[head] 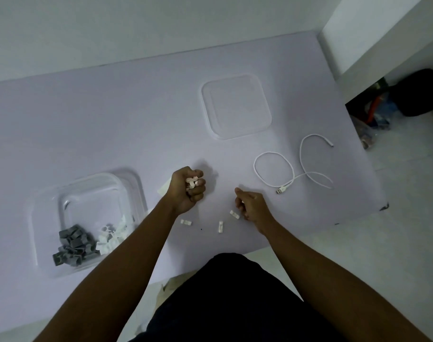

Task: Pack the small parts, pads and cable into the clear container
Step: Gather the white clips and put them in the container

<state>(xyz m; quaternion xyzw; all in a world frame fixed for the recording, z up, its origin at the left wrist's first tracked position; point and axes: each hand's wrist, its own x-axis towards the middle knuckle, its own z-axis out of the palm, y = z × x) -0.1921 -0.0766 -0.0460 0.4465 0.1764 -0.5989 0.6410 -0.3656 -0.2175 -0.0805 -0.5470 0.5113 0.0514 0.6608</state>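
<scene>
My left hand point(189, 190) is closed around a clutch of white clips point(192, 183); I should carry it low over the clear container point(87, 218) and release inside the walls so nothing bounces out. That container sits left of the hand, already holding grey clips point(73, 245) and white pieces. My right hand point(250, 206) is curled, possibly pinching a clip; I cannot tell. Three loose white clips point(220, 227) lie just beside it, the white USB cable point(284, 174) beyond, on the desk point(111, 119).

You are working with both forearms bare, no sleeves, watch or rings showing on your left hand point(189, 187) or right hand point(251, 206), and you are wearing dark black trousers point(225, 299).
</scene>
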